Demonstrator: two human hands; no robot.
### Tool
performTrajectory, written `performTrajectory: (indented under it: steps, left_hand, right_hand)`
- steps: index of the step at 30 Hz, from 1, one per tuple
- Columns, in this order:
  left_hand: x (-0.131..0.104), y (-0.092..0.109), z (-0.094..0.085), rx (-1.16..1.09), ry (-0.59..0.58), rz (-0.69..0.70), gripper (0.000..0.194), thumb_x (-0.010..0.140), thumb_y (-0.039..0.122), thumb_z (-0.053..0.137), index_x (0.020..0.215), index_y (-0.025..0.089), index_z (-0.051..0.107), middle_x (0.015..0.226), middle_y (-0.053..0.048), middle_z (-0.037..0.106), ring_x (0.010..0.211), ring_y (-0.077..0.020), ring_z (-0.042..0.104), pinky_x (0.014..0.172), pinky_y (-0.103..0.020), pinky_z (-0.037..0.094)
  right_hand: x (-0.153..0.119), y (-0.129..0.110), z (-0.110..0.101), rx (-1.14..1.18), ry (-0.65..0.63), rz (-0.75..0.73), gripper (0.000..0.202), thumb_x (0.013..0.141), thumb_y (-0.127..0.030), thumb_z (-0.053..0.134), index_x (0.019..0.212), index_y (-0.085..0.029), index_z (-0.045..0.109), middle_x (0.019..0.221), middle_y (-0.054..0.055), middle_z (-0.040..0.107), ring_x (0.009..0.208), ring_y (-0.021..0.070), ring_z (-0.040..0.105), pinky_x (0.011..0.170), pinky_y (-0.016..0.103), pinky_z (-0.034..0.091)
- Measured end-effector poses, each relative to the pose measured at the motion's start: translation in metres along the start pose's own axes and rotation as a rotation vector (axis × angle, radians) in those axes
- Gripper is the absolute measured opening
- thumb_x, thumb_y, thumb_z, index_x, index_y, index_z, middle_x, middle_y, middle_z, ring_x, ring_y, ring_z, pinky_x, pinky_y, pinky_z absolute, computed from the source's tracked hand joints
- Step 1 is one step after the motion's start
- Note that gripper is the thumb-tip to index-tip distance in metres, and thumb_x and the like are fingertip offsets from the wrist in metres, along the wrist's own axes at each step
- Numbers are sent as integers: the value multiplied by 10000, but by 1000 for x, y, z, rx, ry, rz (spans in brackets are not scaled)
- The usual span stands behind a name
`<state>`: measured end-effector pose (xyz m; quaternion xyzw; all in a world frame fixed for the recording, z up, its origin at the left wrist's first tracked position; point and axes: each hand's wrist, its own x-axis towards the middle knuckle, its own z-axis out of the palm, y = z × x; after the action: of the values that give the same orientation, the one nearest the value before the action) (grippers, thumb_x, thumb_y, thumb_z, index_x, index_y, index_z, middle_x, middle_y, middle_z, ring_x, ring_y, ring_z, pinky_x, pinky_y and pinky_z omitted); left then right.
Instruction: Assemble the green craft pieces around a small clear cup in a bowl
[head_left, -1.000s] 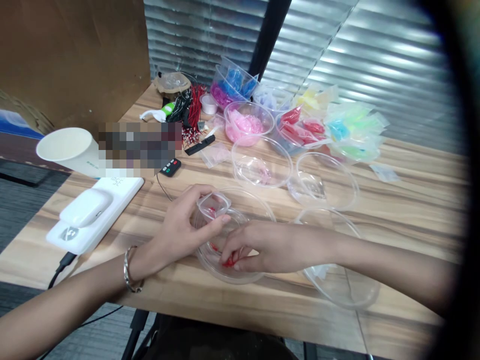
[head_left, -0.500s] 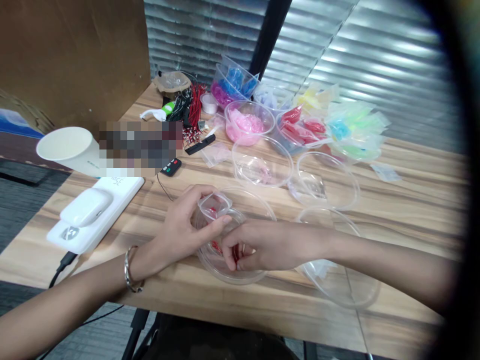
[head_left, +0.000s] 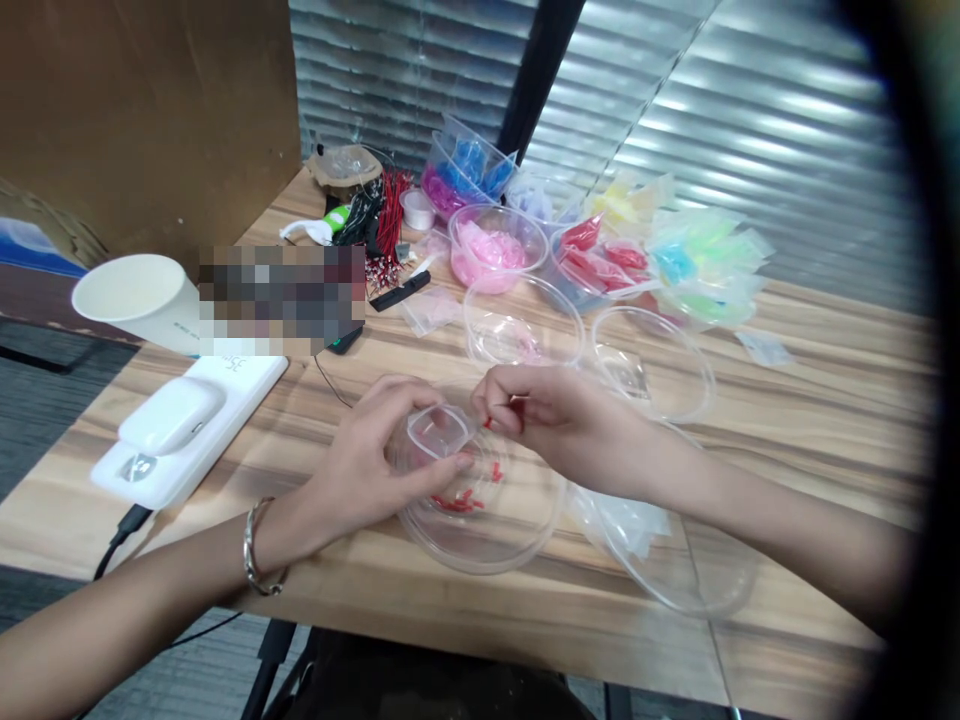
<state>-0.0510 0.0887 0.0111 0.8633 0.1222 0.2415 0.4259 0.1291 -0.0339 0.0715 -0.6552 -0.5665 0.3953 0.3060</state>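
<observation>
My left hand (head_left: 390, 450) is closed round a small clear plastic cup (head_left: 441, 430), tilted over a round clear bowl (head_left: 487, 555). Several small red pieces (head_left: 459, 502) lie in the bowl's bottom, and a few more sit farther right inside it. Just right of the cup, my right hand (head_left: 536, 408) pinches a small red piece (head_left: 488, 423) between its fingertips, above the bowl's far side.
Clear bowls (head_left: 656, 410) stand behind and right, one with pink packets (head_left: 491, 255), one with red packets (head_left: 607, 260). At the left are a paper cup (head_left: 142, 300), a white power bank (head_left: 172, 460) and an earphone case (head_left: 172, 415). Bundled wires (head_left: 390, 220) lie at the back.
My right hand has risen out of the bowl, moving away and slightly right, with a red piece in its fingertips. My left hand and the cup have shifted slightly right and nearer.
</observation>
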Motion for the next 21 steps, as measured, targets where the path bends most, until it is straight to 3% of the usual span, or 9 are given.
performTrajectory:
  steps: [6,10,16,21]
  left_hand:
    - [3,4,-3,-25,-94,8,389,773,407,738,1075,213,588,1100,-71,624,1089,-233,560,929,-401,483]
    - [4,5,-3,-34,-103,22,397,765,431,746,1052,204,590,1086,-71,631,1087,-243,551,924,-411,480]
    - [4,4,-3,-26,-94,48,422,780,428,735,1110,212,584,1118,-68,632,1105,-240,544,936,-410,472]
    - [3,4,-3,-19,-106,40,405,779,453,731,1086,227,597,1108,-55,643,1103,-243,548,936,-407,470]
  right_hand:
    - [4,-16,1,-57,51,-165,215,700,51,408,692,-162,388,704,-27,474,678,78,427,595,207,323]
    - [5,-21,8,-220,76,-310,172,771,16,478,780,-154,503,806,-28,575,748,66,504,675,186,379]
    - [-4,-23,7,-385,123,-339,247,857,-20,493,983,-191,620,1017,6,667,911,118,598,794,226,440]
    - [-6,-24,5,-367,108,-351,224,891,-70,528,1036,-205,632,1011,3,673,903,113,608,794,220,452]
